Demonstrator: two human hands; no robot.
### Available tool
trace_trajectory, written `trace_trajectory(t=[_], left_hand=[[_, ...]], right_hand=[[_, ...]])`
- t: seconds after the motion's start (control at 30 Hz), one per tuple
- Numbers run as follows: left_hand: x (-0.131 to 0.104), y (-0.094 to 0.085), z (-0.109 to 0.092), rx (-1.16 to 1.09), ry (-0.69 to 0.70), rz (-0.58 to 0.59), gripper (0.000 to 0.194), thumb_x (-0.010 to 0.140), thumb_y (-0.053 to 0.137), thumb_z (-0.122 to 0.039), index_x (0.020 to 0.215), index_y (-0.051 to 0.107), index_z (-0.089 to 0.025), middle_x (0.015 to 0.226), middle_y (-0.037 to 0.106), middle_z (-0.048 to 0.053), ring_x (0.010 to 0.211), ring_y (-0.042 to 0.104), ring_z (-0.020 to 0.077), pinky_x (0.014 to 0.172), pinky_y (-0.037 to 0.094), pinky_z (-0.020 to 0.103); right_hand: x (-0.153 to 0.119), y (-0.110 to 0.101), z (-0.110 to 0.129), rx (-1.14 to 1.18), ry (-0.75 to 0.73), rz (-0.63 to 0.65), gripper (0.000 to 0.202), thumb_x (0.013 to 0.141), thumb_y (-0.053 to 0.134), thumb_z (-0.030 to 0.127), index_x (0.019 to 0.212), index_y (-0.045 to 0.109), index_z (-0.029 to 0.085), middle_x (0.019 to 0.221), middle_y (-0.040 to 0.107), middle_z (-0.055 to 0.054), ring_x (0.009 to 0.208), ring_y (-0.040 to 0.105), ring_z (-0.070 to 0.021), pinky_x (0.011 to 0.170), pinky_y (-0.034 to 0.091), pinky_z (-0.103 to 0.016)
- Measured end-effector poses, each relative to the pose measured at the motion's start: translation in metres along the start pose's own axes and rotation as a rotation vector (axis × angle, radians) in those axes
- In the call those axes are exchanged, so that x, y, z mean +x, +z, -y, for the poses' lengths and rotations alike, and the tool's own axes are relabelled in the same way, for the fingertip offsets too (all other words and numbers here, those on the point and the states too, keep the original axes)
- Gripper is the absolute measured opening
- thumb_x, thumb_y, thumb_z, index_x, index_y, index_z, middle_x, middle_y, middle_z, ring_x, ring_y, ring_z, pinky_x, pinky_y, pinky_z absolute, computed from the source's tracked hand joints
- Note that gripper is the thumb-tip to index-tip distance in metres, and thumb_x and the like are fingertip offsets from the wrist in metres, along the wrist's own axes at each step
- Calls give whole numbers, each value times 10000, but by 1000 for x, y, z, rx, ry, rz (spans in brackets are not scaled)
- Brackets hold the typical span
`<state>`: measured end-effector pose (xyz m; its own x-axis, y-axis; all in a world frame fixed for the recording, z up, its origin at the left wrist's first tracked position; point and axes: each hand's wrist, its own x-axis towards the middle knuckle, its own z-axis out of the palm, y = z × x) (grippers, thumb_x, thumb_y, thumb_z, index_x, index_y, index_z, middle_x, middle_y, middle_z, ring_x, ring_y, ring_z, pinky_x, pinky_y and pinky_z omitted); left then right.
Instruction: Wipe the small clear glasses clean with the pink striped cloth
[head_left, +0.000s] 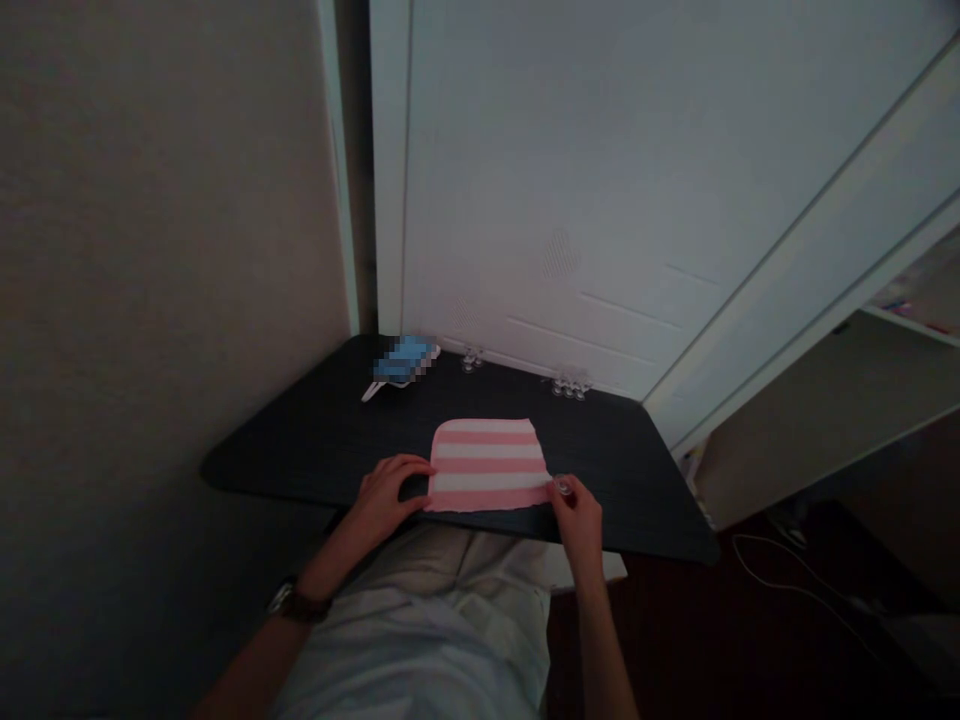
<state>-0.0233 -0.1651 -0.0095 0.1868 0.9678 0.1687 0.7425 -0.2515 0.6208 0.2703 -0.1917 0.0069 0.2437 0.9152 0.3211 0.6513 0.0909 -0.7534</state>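
A pink-and-white striped cloth (491, 465) lies flat near the front edge of the dark tabletop (300, 440). My left hand (388, 492) rests at its left side, thumb and fingers apart, fingertips touching the edge. At the lower right corner, my right hand (577, 512) is closed in a pinch on a small clear round piece (561, 485), right against the cloth's edge. Its exact kind is too small to make out. More small clear pieces, a little group (471, 360) and a row (571, 386), sit along the back of the tabletop.
A phone-like object with a blurred blue screen (405, 358) lies at the back left. A white panel (540, 180) rises behind the tabletop, and a plain wall (172, 220) stands to the left. On the dark floor at right runs a white cable (787, 560).
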Motion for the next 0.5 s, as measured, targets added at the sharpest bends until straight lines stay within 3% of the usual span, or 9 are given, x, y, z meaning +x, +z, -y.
trace_trajectory(t=[0.17, 0.5], left_hand=[[-1, 0, -1, 1, -7, -3, 301, 734, 609, -256, 1034, 628, -272, 1192, 584, 23, 1131, 473, 257, 910, 372, 403], [0, 6, 8, -4, 32, -38, 295, 740, 624, -302, 1034, 625, -276, 1189, 581, 26, 1134, 473, 246, 935, 356, 403]], right_hand=[[2, -6, -4, 12, 14, -32, 206, 801, 490, 328, 687, 569, 178, 643, 586, -12, 596, 510, -157, 588, 356, -252], [-16, 71, 82, 117, -190, 229, 162, 816, 485, 257, 708, 582, 186, 685, 592, -4, 636, 518, -136, 588, 363, -223]])
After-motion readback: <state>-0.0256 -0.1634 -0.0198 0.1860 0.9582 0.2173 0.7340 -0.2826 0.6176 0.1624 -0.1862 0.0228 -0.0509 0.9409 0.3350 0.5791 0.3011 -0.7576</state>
